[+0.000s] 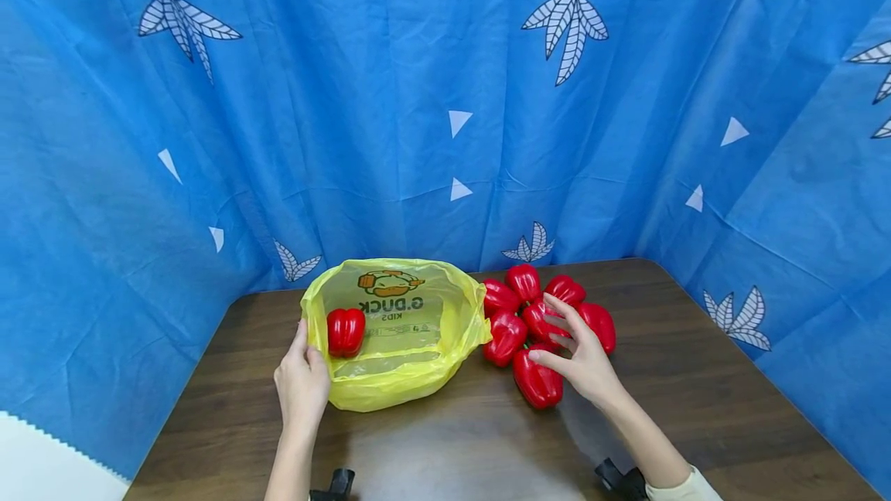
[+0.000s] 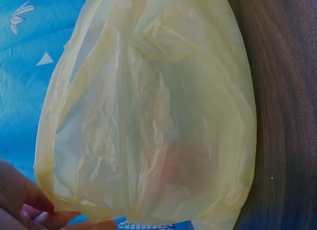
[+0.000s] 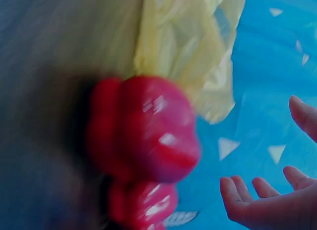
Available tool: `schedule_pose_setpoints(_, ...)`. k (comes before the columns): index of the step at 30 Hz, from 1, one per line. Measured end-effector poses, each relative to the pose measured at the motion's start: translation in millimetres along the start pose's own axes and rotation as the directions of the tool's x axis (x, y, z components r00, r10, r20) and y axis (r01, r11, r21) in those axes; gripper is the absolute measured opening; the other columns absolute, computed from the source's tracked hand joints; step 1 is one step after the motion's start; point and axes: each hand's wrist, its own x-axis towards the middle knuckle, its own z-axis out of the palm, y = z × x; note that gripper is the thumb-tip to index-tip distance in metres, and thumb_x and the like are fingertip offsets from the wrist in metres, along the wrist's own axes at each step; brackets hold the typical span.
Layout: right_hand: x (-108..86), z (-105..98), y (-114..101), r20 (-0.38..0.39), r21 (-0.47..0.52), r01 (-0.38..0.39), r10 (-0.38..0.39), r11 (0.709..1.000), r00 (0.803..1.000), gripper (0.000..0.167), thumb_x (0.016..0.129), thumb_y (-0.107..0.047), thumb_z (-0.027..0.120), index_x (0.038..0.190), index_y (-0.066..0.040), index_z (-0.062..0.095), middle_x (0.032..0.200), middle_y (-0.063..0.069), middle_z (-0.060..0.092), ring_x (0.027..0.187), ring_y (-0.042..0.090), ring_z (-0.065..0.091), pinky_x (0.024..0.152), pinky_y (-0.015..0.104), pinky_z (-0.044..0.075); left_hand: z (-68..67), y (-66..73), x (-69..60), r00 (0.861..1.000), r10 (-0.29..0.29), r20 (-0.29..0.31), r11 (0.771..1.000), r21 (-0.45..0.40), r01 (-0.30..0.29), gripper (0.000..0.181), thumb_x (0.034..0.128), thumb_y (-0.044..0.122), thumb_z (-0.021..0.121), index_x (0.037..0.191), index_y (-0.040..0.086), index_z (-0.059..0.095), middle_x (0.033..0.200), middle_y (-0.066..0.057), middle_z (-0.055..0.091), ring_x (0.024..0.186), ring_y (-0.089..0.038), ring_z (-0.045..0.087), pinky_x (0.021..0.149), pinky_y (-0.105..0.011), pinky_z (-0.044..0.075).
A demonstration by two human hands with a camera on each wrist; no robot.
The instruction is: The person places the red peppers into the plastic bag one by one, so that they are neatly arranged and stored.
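Observation:
A yellow translucent plastic bag [image 1: 390, 394] lies on the table with its mouth held wide. My left hand [image 1: 302, 381] pinches the left side of its rim; the left wrist view shows fingertips [image 2: 37, 198] at the bag's edge. Inside sits one red bell pepper [image 1: 346, 332], a blurred reddish patch through the plastic in the left wrist view. To the right of the bag, several glossy red bell peppers [image 1: 537, 379] lie clustered. Over them hovers my right hand [image 1: 583, 358], fingers spread and nothing in its grasp. A pepper [image 3: 148, 131] looms large in the right wrist view, apart from the fingers.
The dark wooden table [image 1: 445, 454] carries the bag and peppers. A blue patterned curtain [image 1: 418, 138] hangs behind and along both sides. The bag's right edge comes up against the nearest peppers.

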Motion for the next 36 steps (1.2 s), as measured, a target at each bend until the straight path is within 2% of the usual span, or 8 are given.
schedule_pose_setpoints(5, -9.3, -12, 22, -0.017, -0.042, -0.054, 0.053, 0.998, 0.998, 0.085, 0.08, -0.013, 0.079, 0.151, -0.015, 0.033, 0.151, 0.018, 0.034, 0.13, 0.043, 0.043, 0.101, 0.062, 0.045, 0.7, 0.7, -0.7, 1.0, 0.0, 0.005, 1.0, -0.002, 0.0, 0.052, 0.0992, 0.002, 0.04, 0.15, 0.004, 0.034, 0.15, -0.021, 0.04, 0.134, -0.046, 0.042, 0.11, -0.059, 0.035)
schedule_pose_setpoints(12, -15.5, -15, 44, 0.075, -0.026, -0.106, 0.107, 0.994, 0.991, 0.083, 0.077, -0.013, 0.08, 0.148, -0.011, 0.036, 0.146, 0.021, 0.035, 0.127, 0.046, 0.042, 0.1, 0.063, 0.045, 1.9, -0.3, -1.3, 1.0, -0.009, 0.009, 1.0, -0.003, 0.009, 0.051, 0.0993, 0.003, 0.04, 0.15, 0.003, 0.034, 0.151, -0.021, 0.039, 0.135, -0.046, 0.042, 0.109, -0.058, 0.036)
schedule_pose_setpoints(16, -16.1, -14, 50, 0.137, 0.019, -0.165, 0.161, 0.986, 0.977, 0.085, 0.077, -0.015, 0.081, 0.148, -0.011, 0.036, 0.147, 0.022, 0.035, 0.128, 0.045, 0.041, 0.1, 0.059, 0.047, 2.8, -0.7, -0.6, 1.0, -0.014, 0.015, 1.0, -0.003, 0.014, 0.051, 0.0996, 0.004, 0.04, 0.151, 0.003, 0.033, 0.152, -0.02, 0.038, 0.136, -0.046, 0.041, 0.11, -0.058, 0.036)
schedule_pose_setpoints(21, -16.7, -16, 57, 0.233, 0.073, -0.232, 0.209, 0.97, 0.95, 0.09, 0.074, -0.013, 0.082, 0.149, -0.012, 0.033, 0.146, 0.025, 0.035, 0.129, 0.046, 0.037, 0.098, 0.055, 0.051, 3.0, -0.8, -0.2, 1.0, -0.008, 0.015, 1.0, 0.001, 0.008, 0.051, 0.0994, 0.003, 0.04, 0.15, 0.004, 0.034, 0.152, -0.02, 0.038, 0.135, -0.046, 0.041, 0.11, -0.058, 0.036)
schedule_pose_setpoints(26, -18.3, -17, 66, 0.317, 0.114, -0.244, 0.198, 0.963, 0.928, 0.092, 0.073, -0.009, 0.082, 0.15, -0.01, 0.031, 0.144, 0.028, 0.034, 0.128, 0.046, 0.038, 0.094, 0.048, 0.054, 2.4, -0.2, -0.5, 1.0, -0.004, 0.012, 1.0, 0.011, 0.004, 0.051, 0.0991, 0.003, 0.04, 0.15, 0.004, 0.035, 0.151, -0.02, 0.039, 0.135, -0.046, 0.041, 0.111, -0.058, 0.035)
schedule_pose_setpoints(31, -18.6, -15, 73, 0.342, 0.141, -0.222, 0.163, 0.965, 0.926, 0.091, 0.074, -0.007, 0.081, 0.15, -0.007, 0.031, 0.14, 0.029, 0.036, 0.124, 0.043, 0.042, 0.089, 0.035, 0.056, 3.1, -0.1, -0.7, 1.0, -0.006, 0.011, 1.0, 0.009, 0.006, 0.051, 0.0991, 0.003, 0.04, 0.15, 0.003, 0.035, 0.152, -0.02, 0.038, 0.136, -0.045, 0.041, 0.111, -0.058, 0.035)
schedule_pose_setpoints(36, -19.1, -15, 75, 0.346, 0.151, -0.225, 0.162, 0.963, 0.924, 0.09, 0.075, -0.006, 0.08, 0.15, -0.006, 0.03, 0.139, 0.029, 0.036, 0.123, 0.042, 0.042, 0.087, 0.032, 0.057, 4.0, 0.6, -0.8, 1.0, -0.005, 0.016, 1.0, 0.006, 0.005, 0.051, 0.099, 0.003, 0.041, 0.15, 0.003, 0.035, 0.152, -0.02, 0.038, 0.136, -0.045, 0.04, 0.11, -0.057, 0.036)
